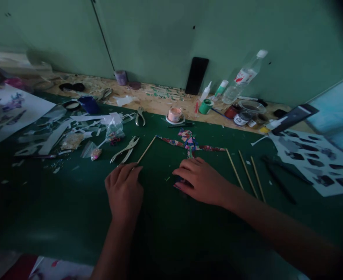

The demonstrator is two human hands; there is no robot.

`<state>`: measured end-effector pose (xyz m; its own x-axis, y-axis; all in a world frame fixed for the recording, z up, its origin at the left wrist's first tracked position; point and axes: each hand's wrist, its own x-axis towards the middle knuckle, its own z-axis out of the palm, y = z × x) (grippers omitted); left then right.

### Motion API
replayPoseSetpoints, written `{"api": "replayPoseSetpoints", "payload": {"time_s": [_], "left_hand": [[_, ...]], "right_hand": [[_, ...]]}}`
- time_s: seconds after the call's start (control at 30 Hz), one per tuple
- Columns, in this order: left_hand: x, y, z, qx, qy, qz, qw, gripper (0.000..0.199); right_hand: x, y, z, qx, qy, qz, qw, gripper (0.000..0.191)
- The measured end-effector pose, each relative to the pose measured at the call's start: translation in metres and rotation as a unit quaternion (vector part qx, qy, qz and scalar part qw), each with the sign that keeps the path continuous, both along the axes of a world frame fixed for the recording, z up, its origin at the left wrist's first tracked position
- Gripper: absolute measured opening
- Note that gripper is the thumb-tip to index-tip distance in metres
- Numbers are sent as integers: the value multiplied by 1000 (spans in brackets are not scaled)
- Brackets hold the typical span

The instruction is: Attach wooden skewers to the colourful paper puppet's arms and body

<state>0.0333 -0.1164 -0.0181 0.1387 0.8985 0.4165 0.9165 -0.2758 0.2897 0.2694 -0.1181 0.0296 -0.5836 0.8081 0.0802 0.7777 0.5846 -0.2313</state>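
A colourful jointed paper puppet (189,143) lies on the green work surface, its arms spread to both sides. From the tip of its left-hand arm a thin wooden stick (147,149) slants down into my left hand (125,188), whose fingers close on the lower end. My right hand (202,179) lies over the puppet's lower part with fingers bent around it, so the legs are mostly hidden; a dark patterned bit shows under the fingers. A second wooden stick (235,169) runs from the other arm's tip, beside the right forearm.
Two loose sticks (248,174) and dark-handled pliers (286,169) lie at right, near a printed sheet (314,163). Hole-punch pliers (126,151), paper scraps (57,136) and small bags (91,151) spread left. Paint jars (232,111), a bottle (243,81) and a phone (196,76) stand behind.
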Motion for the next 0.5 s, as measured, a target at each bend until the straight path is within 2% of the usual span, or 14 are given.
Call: {"api": "replayPoseSetpoints", "payload": {"time_s": [0.13,0.23,0.37,0.43,0.5], "left_hand": [[10,-13,4,29,-20,-11,999,30],[11,-16,12,15,-29,13,999,29],[-4,3,23,-14,-27,123,992,49],[-14,18,26,-59,7,112,992,56],[-23,32,28,-122,56,75,988,49]], "right_hand": [[-2,-31,8,-20,-25,-26,999,34],[0,-55,-2,-30,2,-74,997,41],[-6,-75,-26,31,49,-133,989,35],[-11,-80,-38,76,77,-150,983,27],[-15,-82,-46,106,102,-158,977,23]]}}
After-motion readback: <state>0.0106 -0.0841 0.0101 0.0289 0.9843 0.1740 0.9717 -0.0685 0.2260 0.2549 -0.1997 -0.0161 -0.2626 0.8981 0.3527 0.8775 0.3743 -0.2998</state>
